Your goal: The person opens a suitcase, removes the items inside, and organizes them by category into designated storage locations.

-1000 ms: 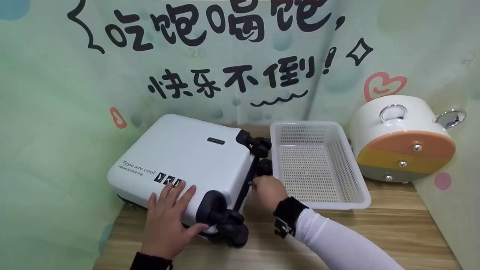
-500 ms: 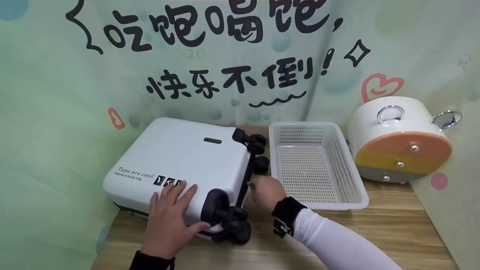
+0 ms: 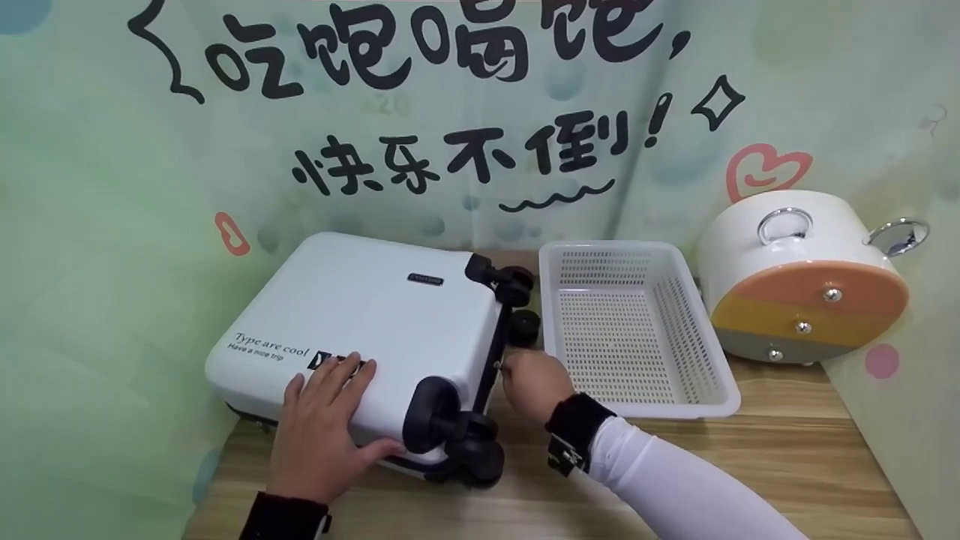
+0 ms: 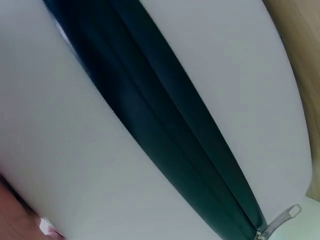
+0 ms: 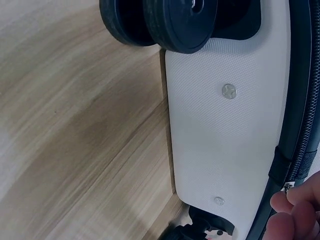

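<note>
A white hard-shell suitcase [image 3: 360,315] lies flat on the table, its black wheels [image 3: 474,454] facing right. My left hand [image 3: 319,427] rests on its near side, fingers spread over the printed lettering and thumb near the corner wheel. At the wheel end my right hand [image 3: 536,382] has its fingers curled. The right wrist view shows thumb and fingers [image 5: 300,210] pinching the zipper pull [image 5: 288,186] on the dark zip band [image 5: 302,100]. Another zipper pull [image 4: 285,220] hangs loose at the end of the band in the left wrist view.
Just right of the suitcase stands a white perforated plastic basket [image 3: 716,401]. Beyond it is a round white cabinet [image 3: 814,285] with coloured drawers and metal ring handles. A printed cloth [image 3: 420,217] hangs behind the wooden table [image 3: 810,450].
The suitcase has shifted slightly left, its near wheel corner turning a little to the right. My left hand has slid left along its top; my right hand stays at the zip.
</note>
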The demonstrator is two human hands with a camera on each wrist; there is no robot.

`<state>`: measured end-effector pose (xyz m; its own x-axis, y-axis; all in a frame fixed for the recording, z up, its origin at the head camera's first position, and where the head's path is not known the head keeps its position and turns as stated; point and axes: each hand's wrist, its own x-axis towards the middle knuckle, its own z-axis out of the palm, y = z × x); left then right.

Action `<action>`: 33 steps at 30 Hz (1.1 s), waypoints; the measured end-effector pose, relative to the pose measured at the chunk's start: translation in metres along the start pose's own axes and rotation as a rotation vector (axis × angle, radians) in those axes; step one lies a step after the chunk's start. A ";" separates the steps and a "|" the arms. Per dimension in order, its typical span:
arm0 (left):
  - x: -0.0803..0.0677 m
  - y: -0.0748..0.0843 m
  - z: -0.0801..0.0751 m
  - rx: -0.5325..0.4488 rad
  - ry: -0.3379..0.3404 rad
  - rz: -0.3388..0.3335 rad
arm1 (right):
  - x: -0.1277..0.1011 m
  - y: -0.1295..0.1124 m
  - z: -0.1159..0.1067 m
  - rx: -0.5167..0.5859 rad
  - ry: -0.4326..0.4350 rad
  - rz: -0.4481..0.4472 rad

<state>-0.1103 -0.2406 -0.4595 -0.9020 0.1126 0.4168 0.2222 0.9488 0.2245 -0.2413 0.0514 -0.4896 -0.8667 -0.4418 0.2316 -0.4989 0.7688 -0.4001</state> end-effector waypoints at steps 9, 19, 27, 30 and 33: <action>-0.005 0.011 0.007 0.004 0.050 -0.028 | -0.003 0.002 -0.002 -0.012 0.007 -0.011; -0.006 0.024 0.011 0.030 0.085 -0.053 | -0.005 0.004 -0.003 -0.024 0.025 -0.055; -0.005 0.032 0.014 0.039 0.099 -0.082 | -0.009 0.005 0.000 0.002 0.003 -0.074; -0.005 0.035 0.014 0.048 0.091 -0.094 | -0.009 0.005 0.001 0.007 0.011 -0.081; -0.003 0.035 0.011 0.035 0.078 -0.091 | -0.009 0.005 0.002 0.004 0.027 -0.090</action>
<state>-0.1035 -0.2048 -0.4624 -0.8861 0.0034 0.4634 0.1263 0.9639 0.2344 -0.2361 0.0582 -0.4960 -0.8182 -0.4963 0.2902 -0.5745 0.7249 -0.3801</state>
